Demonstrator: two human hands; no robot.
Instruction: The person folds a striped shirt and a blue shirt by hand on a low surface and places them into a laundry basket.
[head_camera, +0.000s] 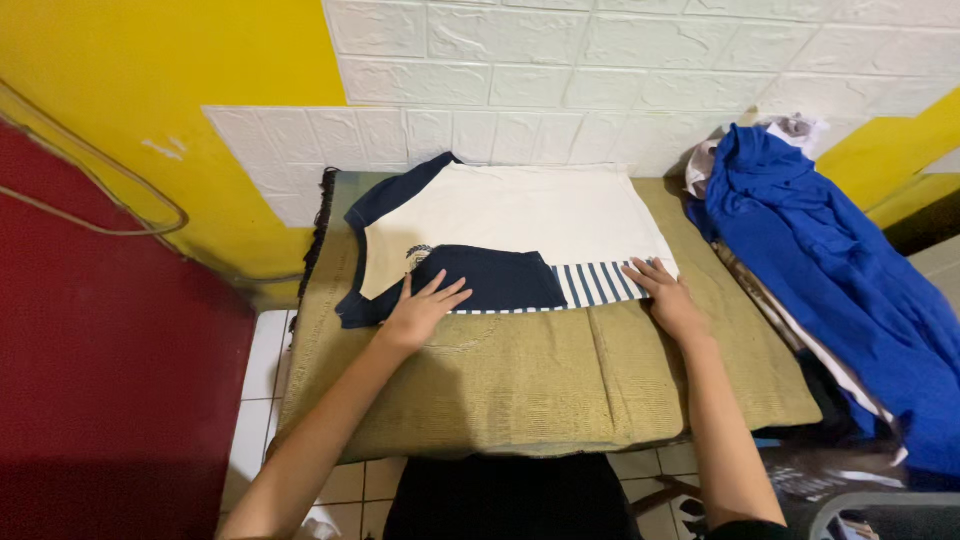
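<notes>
So there's a white and navy shirt (520, 225) lying flat at the far side of a tan mat (520, 385) on the table. Left hand (420, 310) is spread flat on the navy sleeve, fingers wide, holding nothing. Right hand (668, 295) presses open on the striped edge at the shirt's near right corner. The print on the chest is mostly covered by the folded sleeve. On the right, a blue garment (830, 270) tops a pile that's cut off by the frame.
</notes>
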